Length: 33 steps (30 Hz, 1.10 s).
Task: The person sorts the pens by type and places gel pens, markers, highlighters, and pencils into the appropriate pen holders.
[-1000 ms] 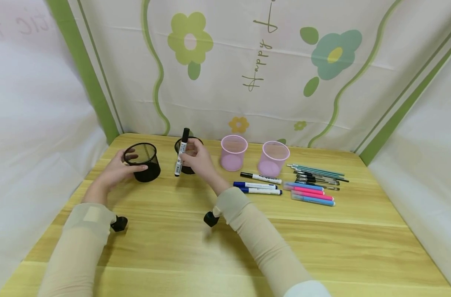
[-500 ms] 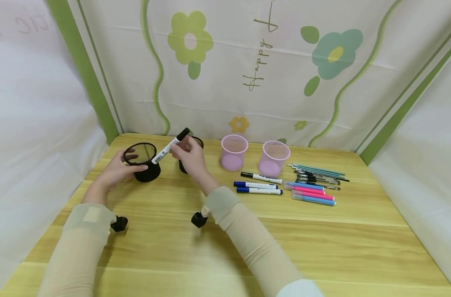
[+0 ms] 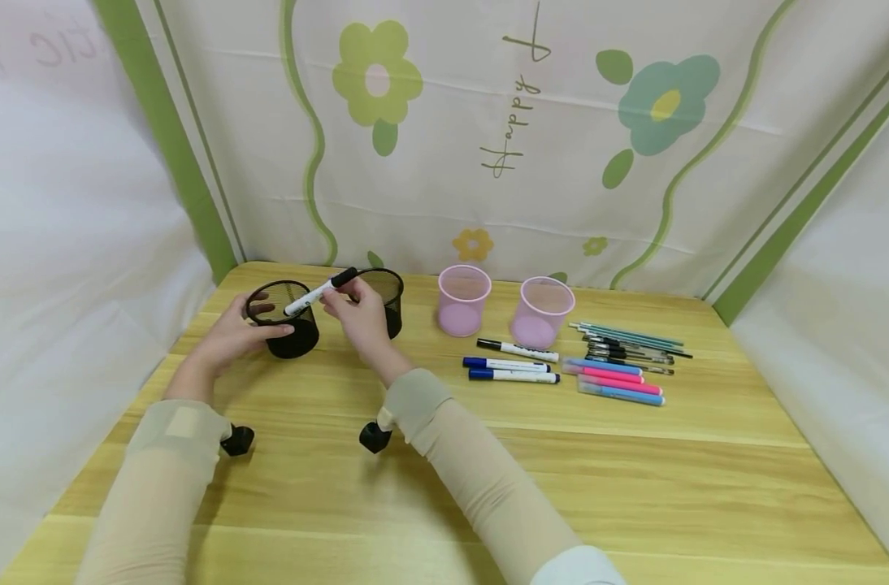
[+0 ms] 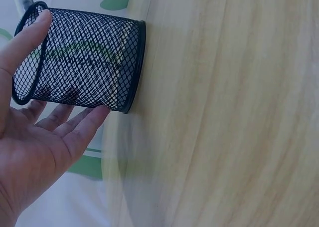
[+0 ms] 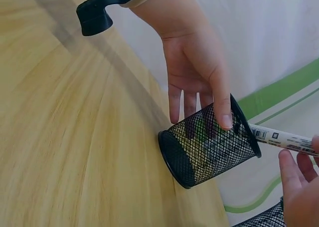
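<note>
On the left of the head view, my left hand (image 3: 227, 340) grips a black mesh pen holder (image 3: 295, 338). The left wrist view has the thumb (image 4: 32, 35) along one side near the rim and the fingers (image 4: 82, 132) on the opposite side. My right hand (image 3: 366, 315) pinches a white marker with a black cap (image 3: 314, 297). That marker slants, cap end up to the right, its lower end at the holder's opening. From the right wrist view, the marker's end (image 5: 271, 136) passes in over the rim. A second black mesh holder (image 3: 392, 313) stands partly behind my right hand.
Two pink pen holders (image 3: 459, 315) (image 3: 535, 325) stand right of the black ones. On the wooden table (image 3: 635, 479) lie several white markers (image 3: 513, 376), pink and blue felt-tips (image 3: 620, 380), black pens (image 3: 627, 354) and teal sticks (image 3: 635, 334). A patterned curtain (image 3: 430, 179) hangs behind.
My right hand has moved left with the marker, which has tilted from nearly upright to a slant, its lower end now at the left holder's opening. The left hand stays put.
</note>
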### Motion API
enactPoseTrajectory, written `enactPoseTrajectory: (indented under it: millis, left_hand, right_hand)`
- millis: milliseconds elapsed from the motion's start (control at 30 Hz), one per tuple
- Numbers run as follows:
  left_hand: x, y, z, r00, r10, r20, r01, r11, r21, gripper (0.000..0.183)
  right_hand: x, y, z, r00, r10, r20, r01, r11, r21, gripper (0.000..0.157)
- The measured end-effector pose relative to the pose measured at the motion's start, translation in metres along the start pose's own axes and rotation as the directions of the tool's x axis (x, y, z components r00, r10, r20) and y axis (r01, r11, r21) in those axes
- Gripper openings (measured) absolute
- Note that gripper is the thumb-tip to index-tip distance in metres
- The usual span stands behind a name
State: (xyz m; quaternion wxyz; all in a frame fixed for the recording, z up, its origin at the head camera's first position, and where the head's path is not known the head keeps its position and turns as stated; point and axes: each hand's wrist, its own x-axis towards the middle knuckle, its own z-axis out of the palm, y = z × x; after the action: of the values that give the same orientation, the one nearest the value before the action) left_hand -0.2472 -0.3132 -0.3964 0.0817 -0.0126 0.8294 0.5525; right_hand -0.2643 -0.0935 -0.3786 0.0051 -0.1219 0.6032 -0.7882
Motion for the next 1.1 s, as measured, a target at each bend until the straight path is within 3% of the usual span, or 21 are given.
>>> enactPoseTrajectory:
  millis: [367, 900, 1100]
  left_hand:
    - [0.000, -0.003, 0.002, 1.000, 0.012, -0.010, -0.012, 1.000, 0.000, 0.101]
    - [0.000, 0.000, 0.002, 1.000, -0.001, -0.006, 0.001, 1.000, -0.006, 0.098]
    - [-0.003, 0.001, 0.000, 1.000, -0.001, -0.003, 0.001, 1.000, 0.017, 0.101]
  right_hand:
    - [0.000, 0.003, -0.003, 0.997, 0.060, 0.044, -0.055, 0.994, -0.093, 0.036]
    - [-0.001, -0.004, -0.009, 0.992, 0.065, 0.106, -0.055, 0.994, -0.093, 0.031]
    - [-0.002, -0.013, -0.013, 0.983, 0.061, 0.174, -0.034, 0.987, -0.155, 0.032]
